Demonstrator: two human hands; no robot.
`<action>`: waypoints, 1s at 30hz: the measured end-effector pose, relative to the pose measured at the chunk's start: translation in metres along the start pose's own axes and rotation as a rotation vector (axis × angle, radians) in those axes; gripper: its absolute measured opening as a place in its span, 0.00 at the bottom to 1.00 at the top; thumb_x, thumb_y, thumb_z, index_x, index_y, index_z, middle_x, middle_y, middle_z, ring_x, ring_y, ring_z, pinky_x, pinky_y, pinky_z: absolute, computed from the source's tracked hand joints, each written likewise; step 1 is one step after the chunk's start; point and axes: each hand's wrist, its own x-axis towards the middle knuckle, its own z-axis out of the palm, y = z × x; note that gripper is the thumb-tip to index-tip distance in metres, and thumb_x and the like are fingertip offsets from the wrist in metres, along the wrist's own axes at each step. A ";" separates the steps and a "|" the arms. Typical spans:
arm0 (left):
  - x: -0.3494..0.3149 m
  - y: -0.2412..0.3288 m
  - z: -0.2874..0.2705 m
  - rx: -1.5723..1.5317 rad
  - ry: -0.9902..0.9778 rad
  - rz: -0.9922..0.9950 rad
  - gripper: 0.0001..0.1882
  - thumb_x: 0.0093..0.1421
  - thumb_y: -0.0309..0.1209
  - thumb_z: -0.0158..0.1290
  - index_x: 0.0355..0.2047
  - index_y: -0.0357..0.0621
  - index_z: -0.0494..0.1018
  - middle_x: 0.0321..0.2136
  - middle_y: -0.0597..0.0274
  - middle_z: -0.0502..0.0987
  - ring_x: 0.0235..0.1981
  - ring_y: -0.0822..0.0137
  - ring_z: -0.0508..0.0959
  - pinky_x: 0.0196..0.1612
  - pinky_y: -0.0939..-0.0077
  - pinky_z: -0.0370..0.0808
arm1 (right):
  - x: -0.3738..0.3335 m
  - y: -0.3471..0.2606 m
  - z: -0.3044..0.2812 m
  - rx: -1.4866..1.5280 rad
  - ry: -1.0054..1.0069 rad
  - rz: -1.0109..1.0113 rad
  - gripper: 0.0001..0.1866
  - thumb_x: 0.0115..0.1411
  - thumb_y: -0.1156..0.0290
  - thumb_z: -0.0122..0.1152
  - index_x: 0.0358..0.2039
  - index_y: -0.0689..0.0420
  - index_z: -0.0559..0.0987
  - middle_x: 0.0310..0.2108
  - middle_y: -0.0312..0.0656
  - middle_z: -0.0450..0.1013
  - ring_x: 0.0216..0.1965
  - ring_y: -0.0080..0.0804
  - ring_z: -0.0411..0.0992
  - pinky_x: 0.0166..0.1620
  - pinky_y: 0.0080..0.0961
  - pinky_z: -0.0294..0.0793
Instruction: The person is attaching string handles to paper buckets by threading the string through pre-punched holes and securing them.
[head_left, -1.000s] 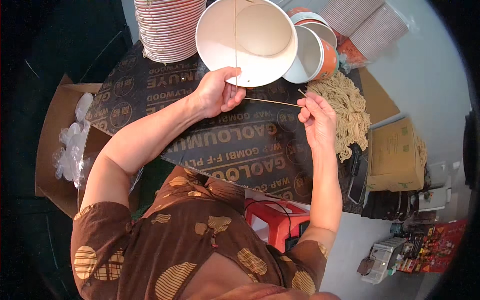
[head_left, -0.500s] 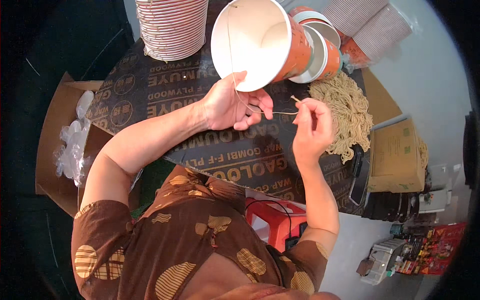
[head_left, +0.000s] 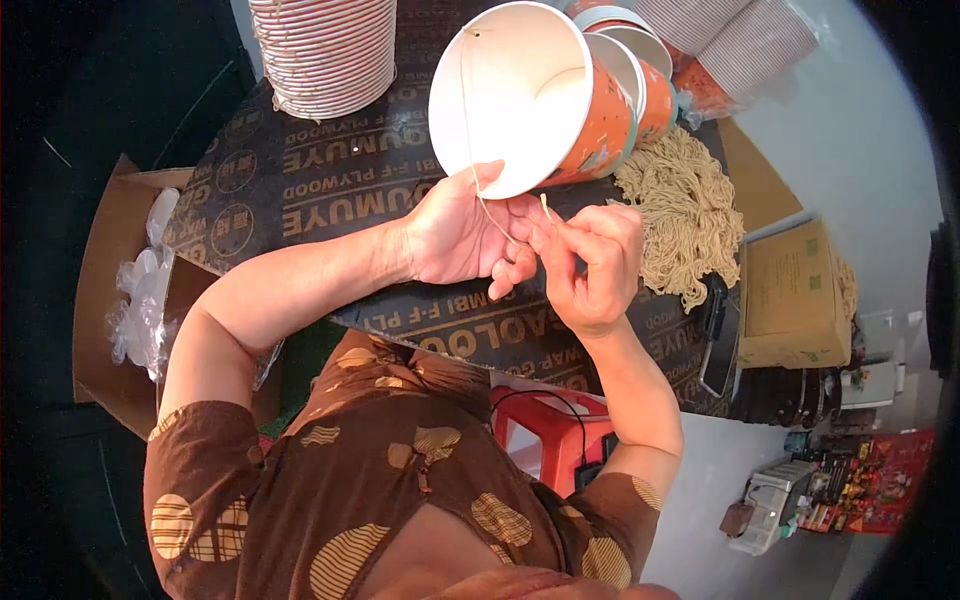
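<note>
A large paper bucket (head_left: 605,125), white inside with an orange printed outside, lies tilted with its mouth toward me. My left hand (head_left: 450,235) grips its near rim, the thumb over the inner lip and the fingers beneath. A thin beige cord (head_left: 484,208) runs from a hole at the far rim, across the mouth and over my left thumb to my right hand. My right hand (head_left: 600,262) pinches the cord near its end, whose tip sticks up beside the left fingertips. To the right lies a heap of cut beige cords (head_left: 690,215).
On the black printed plywood table (head_left: 330,215) stands a tall stack of white-rimmed buckets (head_left: 325,60). More orange buckets (head_left: 655,100) lie behind the held one. A phone (head_left: 720,345) rests at the right edge. Cardboard boxes (head_left: 795,300) flank the table, the left one holding clear plastic.
My right hand has moved left with the cord end, close to my left fingers. The bucket's mouth has shifted slightly right and down, and the cord's slack loop is shorter.
</note>
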 end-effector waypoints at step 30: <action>0.001 -0.003 -0.008 0.000 -0.040 -0.004 0.38 0.66 0.59 0.22 0.41 0.33 0.67 0.32 0.47 0.75 0.28 0.55 0.76 0.25 0.58 0.75 | 0.002 -0.001 0.005 0.004 0.008 0.022 0.16 0.42 0.87 0.65 0.31 0.59 0.73 0.29 0.40 0.69 0.28 0.38 0.68 0.30 0.30 0.66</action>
